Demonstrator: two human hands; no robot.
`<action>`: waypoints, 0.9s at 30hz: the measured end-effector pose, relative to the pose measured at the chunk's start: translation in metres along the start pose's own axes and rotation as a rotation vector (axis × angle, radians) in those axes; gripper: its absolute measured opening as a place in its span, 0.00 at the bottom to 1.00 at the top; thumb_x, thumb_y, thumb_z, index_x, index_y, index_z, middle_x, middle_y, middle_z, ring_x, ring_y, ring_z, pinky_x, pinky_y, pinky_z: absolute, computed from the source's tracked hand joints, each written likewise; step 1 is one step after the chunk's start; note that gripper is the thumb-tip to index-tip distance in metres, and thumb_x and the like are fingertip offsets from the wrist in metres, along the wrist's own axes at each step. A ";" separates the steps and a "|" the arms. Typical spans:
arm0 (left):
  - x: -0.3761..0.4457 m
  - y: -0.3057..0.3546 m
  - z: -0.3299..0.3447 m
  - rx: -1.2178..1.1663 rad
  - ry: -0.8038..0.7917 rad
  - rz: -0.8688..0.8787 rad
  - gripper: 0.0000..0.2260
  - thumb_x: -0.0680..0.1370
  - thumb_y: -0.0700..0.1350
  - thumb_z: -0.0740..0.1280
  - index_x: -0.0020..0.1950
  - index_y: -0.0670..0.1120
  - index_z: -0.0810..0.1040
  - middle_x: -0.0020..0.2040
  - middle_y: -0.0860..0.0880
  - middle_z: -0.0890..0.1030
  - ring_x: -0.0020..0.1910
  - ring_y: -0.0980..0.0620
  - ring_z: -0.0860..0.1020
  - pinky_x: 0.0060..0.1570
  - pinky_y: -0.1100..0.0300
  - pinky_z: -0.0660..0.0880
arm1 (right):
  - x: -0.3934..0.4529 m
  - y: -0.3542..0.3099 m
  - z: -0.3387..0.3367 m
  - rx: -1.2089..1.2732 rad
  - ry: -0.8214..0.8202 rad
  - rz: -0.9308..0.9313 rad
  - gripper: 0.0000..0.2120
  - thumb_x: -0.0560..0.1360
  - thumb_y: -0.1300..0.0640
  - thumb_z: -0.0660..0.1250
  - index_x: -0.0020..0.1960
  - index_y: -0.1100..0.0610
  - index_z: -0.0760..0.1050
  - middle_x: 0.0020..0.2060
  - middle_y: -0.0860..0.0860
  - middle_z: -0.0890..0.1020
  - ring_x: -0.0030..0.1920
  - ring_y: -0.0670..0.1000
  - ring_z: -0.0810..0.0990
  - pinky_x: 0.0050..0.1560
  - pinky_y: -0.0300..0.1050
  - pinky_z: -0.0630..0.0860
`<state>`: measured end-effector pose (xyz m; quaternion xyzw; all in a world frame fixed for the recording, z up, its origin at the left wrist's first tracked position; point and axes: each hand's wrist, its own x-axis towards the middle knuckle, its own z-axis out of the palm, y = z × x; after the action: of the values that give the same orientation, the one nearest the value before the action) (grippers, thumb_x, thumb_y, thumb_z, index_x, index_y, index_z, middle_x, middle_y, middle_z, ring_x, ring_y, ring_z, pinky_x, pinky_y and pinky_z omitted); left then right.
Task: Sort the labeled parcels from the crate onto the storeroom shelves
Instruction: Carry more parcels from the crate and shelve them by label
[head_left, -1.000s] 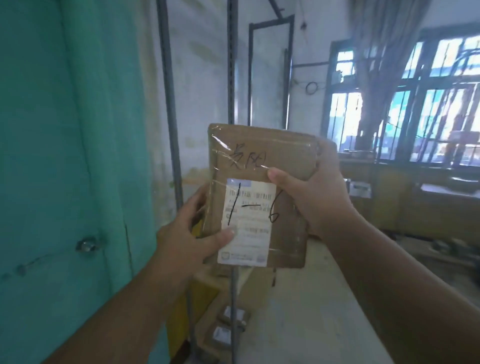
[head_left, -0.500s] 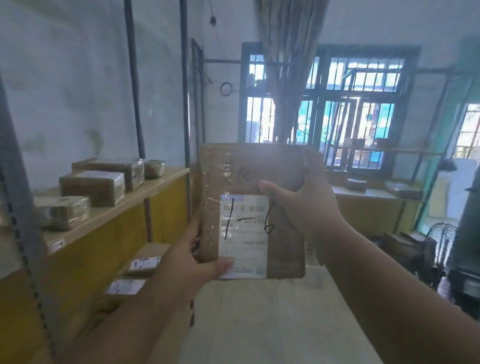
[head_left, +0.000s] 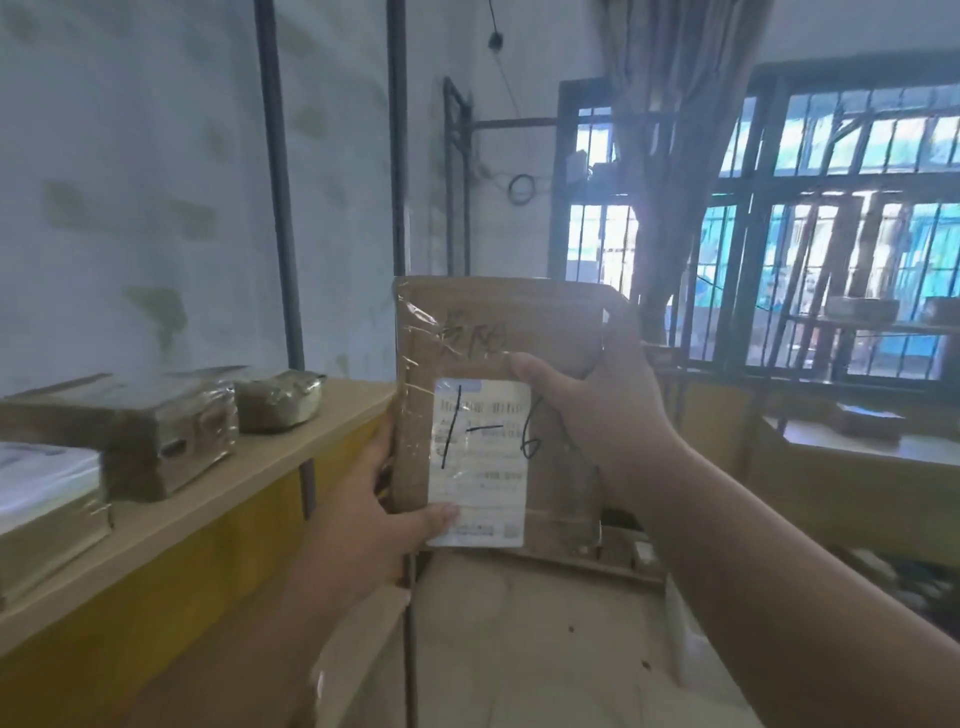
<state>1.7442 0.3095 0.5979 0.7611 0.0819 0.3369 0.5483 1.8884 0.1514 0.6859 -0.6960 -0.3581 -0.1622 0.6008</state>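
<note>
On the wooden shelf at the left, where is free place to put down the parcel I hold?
The shelf is bare at its right end, between the small wrapped bundle and the corner beside the parcel. A bare strip also runs along the front edge. Further left it is crowded: the taped box and the white-topped box sit close together.

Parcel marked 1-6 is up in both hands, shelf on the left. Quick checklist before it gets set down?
1. Grip: left hand holds the lower left corner and right hand the right edge of the parcel: ok.
2. Label readable, handwritten 1-6 facing the camera: ok.
3. Shelf has bare board near its right end: ok.
4. Shelf marked for 1-6: cannot tell, no shelf tag shows.
5. Neighbouring taped parcels sit flat, clear of the edge: ok.
</note>
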 end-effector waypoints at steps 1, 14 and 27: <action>0.021 -0.006 0.004 0.004 0.003 -0.004 0.42 0.68 0.38 0.79 0.73 0.66 0.66 0.57 0.62 0.83 0.57 0.57 0.82 0.51 0.54 0.82 | 0.017 0.010 0.005 -0.001 0.007 0.000 0.37 0.66 0.42 0.79 0.67 0.38 0.61 0.57 0.44 0.79 0.54 0.46 0.81 0.45 0.40 0.82; 0.216 -0.063 0.061 0.114 0.142 -0.023 0.41 0.69 0.36 0.77 0.71 0.71 0.67 0.58 0.63 0.83 0.56 0.54 0.83 0.50 0.49 0.83 | 0.217 0.152 0.056 0.162 -0.149 -0.095 0.40 0.68 0.44 0.77 0.71 0.34 0.57 0.59 0.46 0.79 0.54 0.49 0.82 0.49 0.51 0.84; 0.268 -0.068 0.057 0.415 0.674 -0.046 0.39 0.73 0.43 0.75 0.74 0.69 0.60 0.57 0.69 0.81 0.58 0.65 0.79 0.47 0.70 0.78 | 0.332 0.179 0.194 0.499 -0.580 -0.220 0.33 0.73 0.47 0.74 0.72 0.41 0.60 0.50 0.41 0.84 0.48 0.45 0.85 0.52 0.55 0.83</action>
<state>1.9986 0.4235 0.6410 0.7004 0.3407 0.5317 0.3327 2.2026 0.4333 0.7309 -0.5032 -0.6138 0.0698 0.6043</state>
